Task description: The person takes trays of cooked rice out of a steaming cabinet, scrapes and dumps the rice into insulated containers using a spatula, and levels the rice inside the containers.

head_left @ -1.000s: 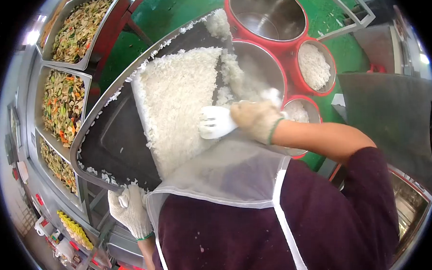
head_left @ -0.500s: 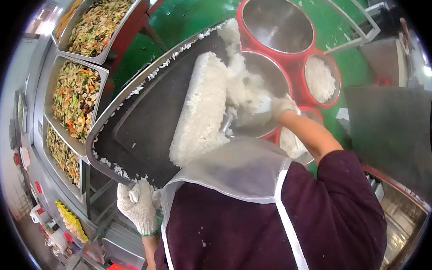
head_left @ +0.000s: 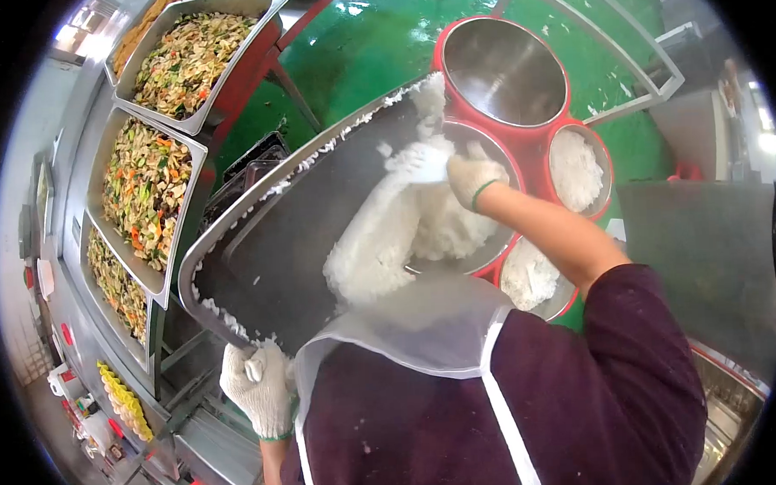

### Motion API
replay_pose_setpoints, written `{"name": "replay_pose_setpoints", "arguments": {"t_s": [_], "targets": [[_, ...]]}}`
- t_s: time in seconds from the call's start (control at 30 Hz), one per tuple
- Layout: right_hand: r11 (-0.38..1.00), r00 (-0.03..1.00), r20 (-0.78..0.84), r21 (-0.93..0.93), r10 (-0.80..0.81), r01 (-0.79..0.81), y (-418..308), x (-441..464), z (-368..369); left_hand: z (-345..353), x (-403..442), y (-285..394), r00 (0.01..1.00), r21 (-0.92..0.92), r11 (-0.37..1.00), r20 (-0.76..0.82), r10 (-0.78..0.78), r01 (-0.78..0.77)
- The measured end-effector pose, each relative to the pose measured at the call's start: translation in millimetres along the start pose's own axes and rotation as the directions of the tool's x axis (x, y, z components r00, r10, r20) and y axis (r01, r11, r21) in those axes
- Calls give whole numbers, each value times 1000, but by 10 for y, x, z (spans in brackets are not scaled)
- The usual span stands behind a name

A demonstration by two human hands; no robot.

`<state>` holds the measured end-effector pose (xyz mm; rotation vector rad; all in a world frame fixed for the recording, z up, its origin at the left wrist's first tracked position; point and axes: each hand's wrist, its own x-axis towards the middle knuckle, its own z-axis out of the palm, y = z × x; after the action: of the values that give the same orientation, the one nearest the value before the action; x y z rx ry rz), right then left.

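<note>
White-gloved in soft knit, gripping the pan [head_left: 268,238] by its raised rim with the left hand [head_left: 258,384], closed in a fist at the near corner and hiding the fingertips; holding the scoop [head_left: 437,166] in the right hand [head_left: 474,178], likewise closed, with curled fingers covering the handle. Having the rice [head_left: 371,239] lying just left of the right hand and closer to the body, apart from the left hand, touching the scoop's blade at its far end, with part heaped in the pan and part in the large pot [head_left: 492,140] beside the pan's right edge. Looking down on moist, grainy white clumps, packed into a long, rounded ridge in the pan and lying in rougher lumps inside the pot. Leaning over dull grey metal, flat and rounded at the corner, with loose grains sticking along the rim. Facing round, shiny steel set in red casing [head_left: 534,135]: the same pot, an upper pot [head_left: 506,76] and two small pots [head_left: 556,302] holding more rice. Wearing a sheer, white-edged apron [head_left: 408,314] over a dark purple shirt [head_left: 412,430]; standing near rectangular steel trays [head_left: 194,176] holding chopped vegetables [head_left: 147,195] flecked with green and orange, and looking across a slick green floor [head_left: 360,47].
</note>
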<state>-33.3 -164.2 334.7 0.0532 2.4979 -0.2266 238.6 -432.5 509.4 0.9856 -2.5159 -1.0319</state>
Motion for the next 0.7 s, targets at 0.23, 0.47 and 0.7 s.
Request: {"name": "replay_pose_setpoints", "arguments": {"t_s": [0.23, 0.47, 0.7], "targets": [[950, 962, 270, -309, 42, 45, 833, 179, 1036, 41, -6, -115, 999, -26, 1000, -35, 13, -14], [959, 990, 81, -253, -113, 130, 974, -231, -256, 66, 116, 65, 999, -19, 999, 38, 27, -26], [912, 941, -197, -363, -273, 189, 409, 450, -987, 84, 108, 79, 999, -82, 996, 34, -32, 34]]}}
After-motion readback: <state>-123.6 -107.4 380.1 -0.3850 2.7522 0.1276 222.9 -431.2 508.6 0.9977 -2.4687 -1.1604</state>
